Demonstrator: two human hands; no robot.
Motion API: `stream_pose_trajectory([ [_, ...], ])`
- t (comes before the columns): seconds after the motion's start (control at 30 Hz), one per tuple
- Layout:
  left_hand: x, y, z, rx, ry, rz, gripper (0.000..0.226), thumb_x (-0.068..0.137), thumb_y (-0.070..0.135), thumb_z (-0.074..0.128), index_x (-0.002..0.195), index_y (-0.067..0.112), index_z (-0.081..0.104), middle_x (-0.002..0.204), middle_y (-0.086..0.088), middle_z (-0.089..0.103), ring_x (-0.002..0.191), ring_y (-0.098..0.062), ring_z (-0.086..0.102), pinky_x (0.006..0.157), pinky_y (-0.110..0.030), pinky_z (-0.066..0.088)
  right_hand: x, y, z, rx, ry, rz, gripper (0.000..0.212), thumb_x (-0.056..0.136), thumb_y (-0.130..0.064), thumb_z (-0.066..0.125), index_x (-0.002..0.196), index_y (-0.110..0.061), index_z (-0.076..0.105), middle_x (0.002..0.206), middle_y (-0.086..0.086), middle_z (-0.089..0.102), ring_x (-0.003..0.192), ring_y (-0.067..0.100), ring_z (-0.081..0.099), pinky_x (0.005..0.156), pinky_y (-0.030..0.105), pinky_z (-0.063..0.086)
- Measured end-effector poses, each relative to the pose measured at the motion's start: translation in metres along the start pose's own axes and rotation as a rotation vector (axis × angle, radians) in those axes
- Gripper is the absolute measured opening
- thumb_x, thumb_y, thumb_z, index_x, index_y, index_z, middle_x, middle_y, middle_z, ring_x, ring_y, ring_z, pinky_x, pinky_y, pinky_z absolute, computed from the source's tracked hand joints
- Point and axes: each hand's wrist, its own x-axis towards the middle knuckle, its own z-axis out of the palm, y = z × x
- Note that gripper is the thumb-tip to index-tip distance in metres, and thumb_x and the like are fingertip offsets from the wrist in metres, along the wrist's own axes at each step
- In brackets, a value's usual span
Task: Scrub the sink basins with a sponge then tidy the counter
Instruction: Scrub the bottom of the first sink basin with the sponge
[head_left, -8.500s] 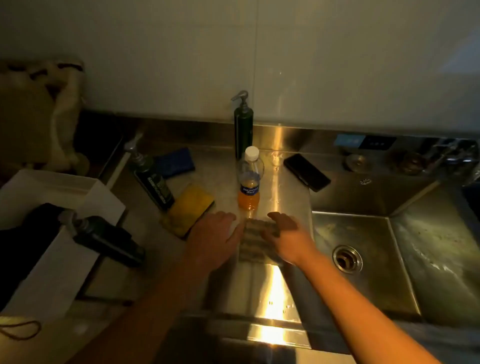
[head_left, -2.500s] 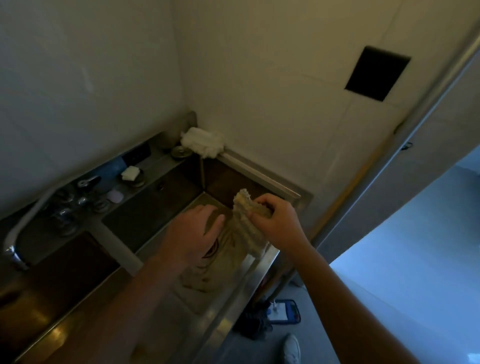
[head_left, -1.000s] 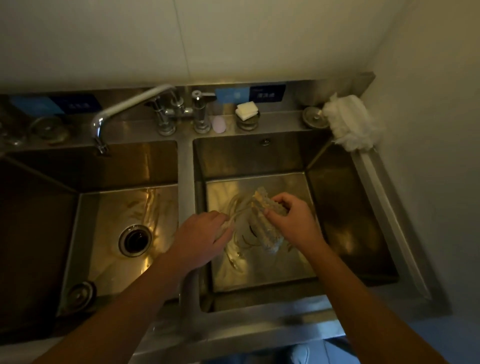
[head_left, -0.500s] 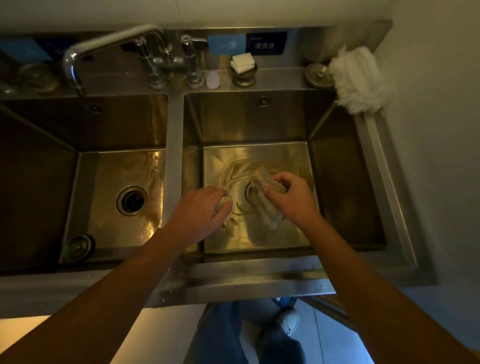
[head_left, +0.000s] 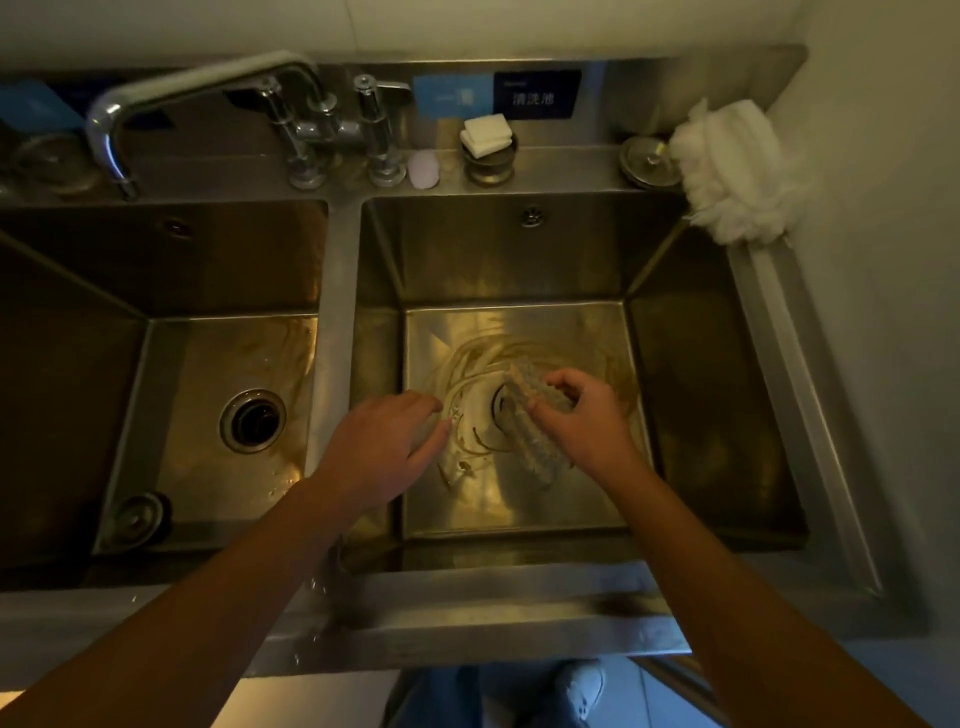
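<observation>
My right hand (head_left: 582, 421) grips the ribbed beige sponge (head_left: 530, 426) over the steel right basin (head_left: 519, 499) drain; my left hand (head_left: 384, 447) (empty, fingers loose) hovers beside it.

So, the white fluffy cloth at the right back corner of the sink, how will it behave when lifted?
The white fluffy cloth is bunched and frayed, so probably floppy and light. It overhangs the steel sink's rim, so a push might drop it in.

right basin (head_left: 701, 395) floor open, faucet (head_left: 208, 88) over left basin (head_left: 78, 364)
</observation>
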Motion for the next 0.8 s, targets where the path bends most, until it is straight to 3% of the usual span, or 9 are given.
stream_pose_trajectory([
  [0.2,0.001,0.000,0.002,-0.035,0.078,0.043,0.048,0.100,0.052,0.036,0.121,0.020,0.064,0.110,0.006,0.068,0.095,-0.008,0.061,0.081,-0.025,0.044,0.017,0.019,0.021,0.059,0.024,0.023,0.020,0.081,-0.016,0.079,0.084,-0.027,0.064,0.083,-0.009,0.064,0.078,0.001,0.059,0.070,0.017,0.046],
  [0.3,0.001,-0.001,0.001,-0.057,0.104,0.047,0.049,0.099,0.054,0.036,0.121,0.021,0.064,0.112,0.008,0.068,0.096,-0.008,0.060,0.081,-0.024,0.040,0.013,0.034,0.032,0.077,0.029,0.064,0.017,0.081,-0.015,0.080,0.086,-0.023,0.065,0.084,-0.005,0.067,0.081,0.007,0.063,0.072,0.022,0.049],
  [0.43,0.001,-0.001,0.001,-0.096,0.132,0.041,0.050,0.096,0.056,0.039,0.119,0.020,0.065,0.110,0.009,0.067,0.094,-0.008,0.058,0.078,-0.025,0.040,0.010,0.039,0.038,0.090,0.014,0.090,0.017,0.081,-0.012,0.080,0.089,-0.017,0.066,0.082,-0.009,0.065,0.074,-0.007,0.059,0.066,0.008,0.044],
  [0.6,0.001,0.000,0.000,-0.082,0.140,0.036,0.051,0.095,0.057,0.041,0.121,0.020,0.065,0.111,0.008,0.067,0.093,-0.004,0.054,0.077,-0.022,0.037,0.013,0.044,0.040,0.099,-0.007,0.069,0.019,0.080,-0.011,0.080,0.091,-0.017,0.066,0.085,-0.004,0.067,0.079,0.007,0.063,0.071,0.017,0.049],
  [0.7,0.001,0.000,0.000,-0.067,0.132,0.037,0.050,0.095,0.058,0.042,0.121,0.021,0.064,0.111,0.009,0.066,0.092,0.001,0.047,0.077,-0.018,0.033,0.013,0.041,0.041,0.119,0.006,0.046,0.026,0.079,-0.008,0.080,0.084,-0.027,0.063,0.083,-0.007,0.066,0.075,-0.003,0.061,0.070,0.013,0.048],
  [0.8,0.000,0.000,0.000,-0.063,0.125,0.044,0.049,0.095,0.058,0.043,0.121,0.022,0.064,0.111,0.010,0.066,0.093,-0.002,0.053,0.079,-0.021,0.039,0.014,0.041,0.041,0.132,0.005,0.030,0.030,0.079,-0.006,0.080,0.081,-0.030,0.061,0.082,-0.008,0.066,0.074,-0.002,0.060,0.068,0.012,0.047],
])
